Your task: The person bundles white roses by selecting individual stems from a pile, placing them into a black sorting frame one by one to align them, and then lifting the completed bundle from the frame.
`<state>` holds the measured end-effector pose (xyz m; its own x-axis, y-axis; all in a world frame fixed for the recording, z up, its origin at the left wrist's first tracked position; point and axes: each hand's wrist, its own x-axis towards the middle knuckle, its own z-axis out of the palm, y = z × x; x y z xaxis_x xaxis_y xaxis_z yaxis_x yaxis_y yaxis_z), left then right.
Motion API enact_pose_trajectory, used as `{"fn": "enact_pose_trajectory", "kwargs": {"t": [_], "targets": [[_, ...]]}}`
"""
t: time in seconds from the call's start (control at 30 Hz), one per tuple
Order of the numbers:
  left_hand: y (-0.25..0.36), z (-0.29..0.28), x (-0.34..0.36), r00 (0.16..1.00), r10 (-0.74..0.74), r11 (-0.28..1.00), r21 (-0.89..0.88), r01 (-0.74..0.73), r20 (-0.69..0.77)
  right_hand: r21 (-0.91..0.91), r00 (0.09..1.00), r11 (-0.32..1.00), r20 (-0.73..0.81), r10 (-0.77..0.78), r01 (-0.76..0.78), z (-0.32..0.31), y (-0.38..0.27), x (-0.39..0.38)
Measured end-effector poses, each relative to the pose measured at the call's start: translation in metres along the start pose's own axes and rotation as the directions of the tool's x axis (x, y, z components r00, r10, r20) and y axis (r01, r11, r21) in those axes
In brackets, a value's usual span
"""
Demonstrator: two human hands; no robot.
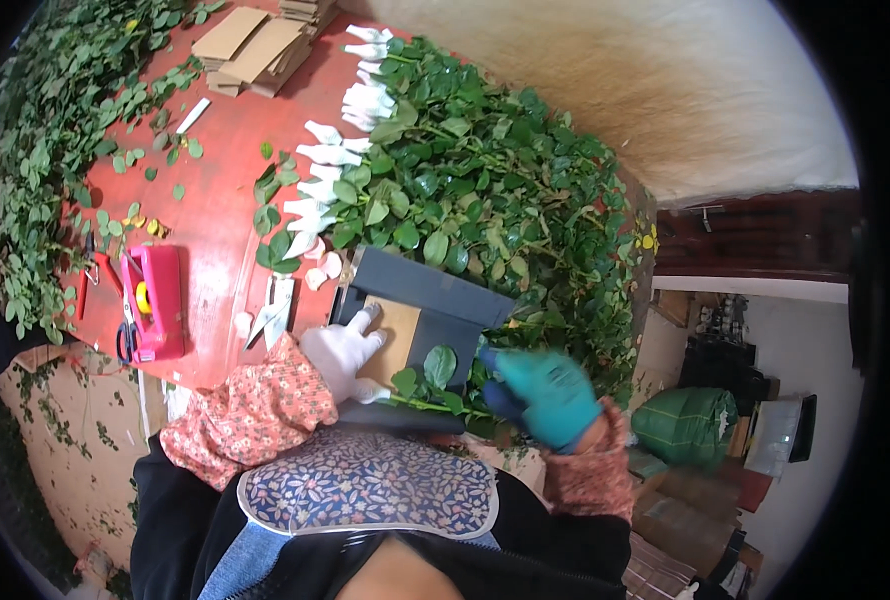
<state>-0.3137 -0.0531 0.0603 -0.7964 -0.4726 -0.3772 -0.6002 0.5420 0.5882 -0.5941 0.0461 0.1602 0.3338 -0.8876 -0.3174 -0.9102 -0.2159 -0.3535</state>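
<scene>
My left hand [341,352], in a white glove, lies with fingers apart on a brown cardboard piece [394,325] inside a dark grey tray-like holder [423,285]. Below its fingers lies a leafy stem [423,404] with a white-wrapped head [368,391]. It runs across the holder toward my right hand [548,398]. That hand wears a teal and dark blue glove and is smeared by motion beside the leaves, so its grip cannot be made out. Beyond the holder is a heap of leafy stems [485,170], their white-sleeved heads [327,154] lined up to the left.
Left of my left hand are scissors [267,318] and a pink tape dispenser [161,305]. Flat cardboard pieces [255,45] lie stacked at the far side of the red table [220,180]. More foliage [45,190] fills the left side; a wall [685,90] stands behind the heap.
</scene>
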Motion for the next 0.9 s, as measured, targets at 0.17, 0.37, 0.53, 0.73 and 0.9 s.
{"fn": "enact_pose_trajectory", "kwargs": {"t": [0.17, 0.37, 0.53, 0.73, 0.9], "targets": [[0.0, -0.002, -0.002, 0.998, 0.024, 0.999, -0.036, -0.026, -0.056, -0.163, 0.773, 0.984, -0.614, -0.162, 0.077, -0.058, 0.078, 0.141], [0.0, 0.001, 0.006, 0.999, 0.022, 0.996, -0.082, -0.018, 0.048, -0.368, 0.895, 0.862, -0.403, 0.191, -0.35, 0.026, 0.206, 0.279], [0.002, -0.007, -0.003, 0.997, -0.051, 0.996, -0.065, 0.055, 0.065, -0.349, 0.901, 0.904, -0.427, 0.079, -0.245, 0.007, 0.191, 0.269], [-0.006, 0.001, -0.002, 0.996, -0.034, 0.996, -0.078, 0.04, 0.077, -0.281, 0.795, 0.945, -0.606, -0.042, -0.164, -0.001, 0.168, 0.185], [-0.002, -0.004, 0.001, 0.994, -0.03, 0.997, -0.069, 0.038, 0.108, -0.132, 0.651, 0.979, -0.759, -0.002, -0.152, -0.005, 0.173, 0.143]]}}
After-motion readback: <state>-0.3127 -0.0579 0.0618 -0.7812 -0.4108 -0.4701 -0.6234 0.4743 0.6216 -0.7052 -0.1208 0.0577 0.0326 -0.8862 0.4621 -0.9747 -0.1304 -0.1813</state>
